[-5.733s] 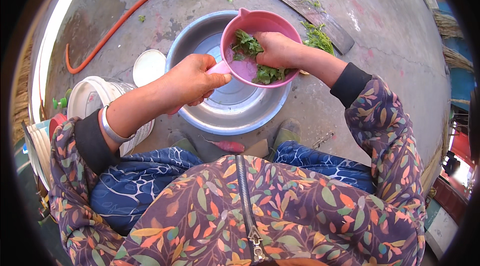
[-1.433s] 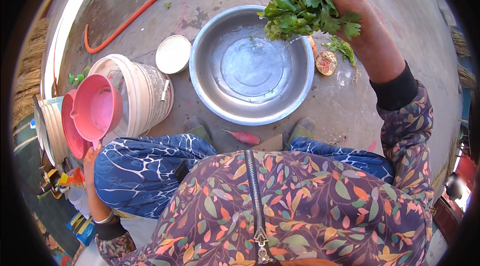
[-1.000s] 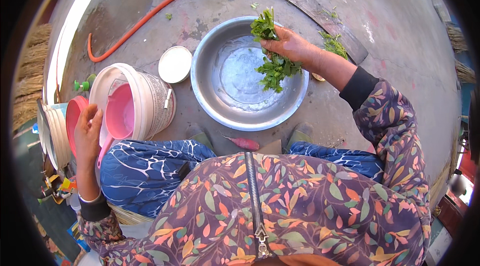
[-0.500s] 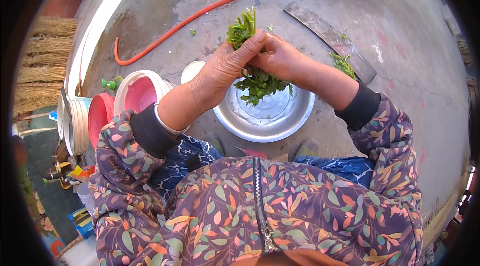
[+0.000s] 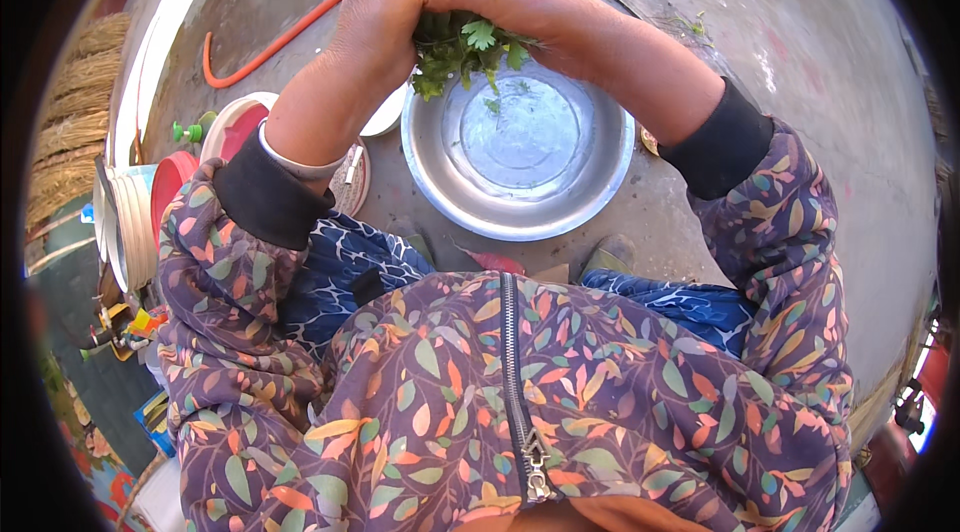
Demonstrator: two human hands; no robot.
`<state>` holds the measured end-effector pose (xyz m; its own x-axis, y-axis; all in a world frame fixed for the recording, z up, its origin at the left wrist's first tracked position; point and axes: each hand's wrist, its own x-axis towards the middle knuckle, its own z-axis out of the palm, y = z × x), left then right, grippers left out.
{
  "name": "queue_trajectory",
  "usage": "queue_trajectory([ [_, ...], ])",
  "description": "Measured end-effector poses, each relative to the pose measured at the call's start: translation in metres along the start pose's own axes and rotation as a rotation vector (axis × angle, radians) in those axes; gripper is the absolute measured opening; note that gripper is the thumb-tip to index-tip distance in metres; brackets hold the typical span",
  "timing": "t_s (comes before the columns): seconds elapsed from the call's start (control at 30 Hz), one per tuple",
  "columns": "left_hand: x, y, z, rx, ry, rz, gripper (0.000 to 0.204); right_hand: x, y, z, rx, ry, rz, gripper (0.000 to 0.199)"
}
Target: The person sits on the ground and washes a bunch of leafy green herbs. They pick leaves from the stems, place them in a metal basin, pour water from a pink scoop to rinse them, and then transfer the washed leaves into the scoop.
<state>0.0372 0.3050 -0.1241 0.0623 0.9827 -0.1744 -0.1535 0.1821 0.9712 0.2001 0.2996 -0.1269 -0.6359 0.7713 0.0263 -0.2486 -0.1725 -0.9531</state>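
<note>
A bunch of leafy green herbs (image 5: 462, 54) is squeezed between my two hands near the top of the view. My left hand (image 5: 383, 10) is closed round the bunch, with some green showing above its fingers. From the other side my right hand (image 5: 515, 7) presses against it, fingers meeting the left ones; its palm side is hidden. Leaves hang below both hands, over the far left rim of a wide silver metal basin (image 5: 520, 226). A few loose leaf bits lie inside that basin.
An orange hose (image 5: 262, 60) curves over the concrete floor beyond my arms. Left of me stand a pink-lined white bucket (image 5: 232, 124), a red tub (image 5: 172, 180) and a stack of pale containers (image 5: 133, 222). A dark flat board (image 5: 655, 7) lies at the far right.
My hands and the herb bunch have shifted up and left in the view. The view itself has moved too, so more of the basin shows.
</note>
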Motion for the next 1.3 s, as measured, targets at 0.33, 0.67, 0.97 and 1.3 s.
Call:
queue_trajectory([
  [0.33, -0.011, 0.053, -0.014, -0.085, 0.279, 0.174, 0.023, -0.007, 0.088, -0.064, 0.030, 0.204, 0.396, 0.040],
  [0.67, -0.031, 0.074, 0.012, -0.061, 0.356, 0.162, 0.025, -0.039, 0.190, -0.053, -1.497, -0.411, 0.018, 0.030],
  [0.97, -0.039, 0.090, 0.016, -0.087, 0.307, 0.079, 0.026, -0.023, 0.164, -0.082, -1.515, -0.298, 0.048, 0.011],
  [1.3, -0.048, 0.098, 0.026, -0.108, 0.157, 0.118, 0.022, 0.035, 0.129, -0.086, -1.541, -0.084, -0.248, 0.022],
])
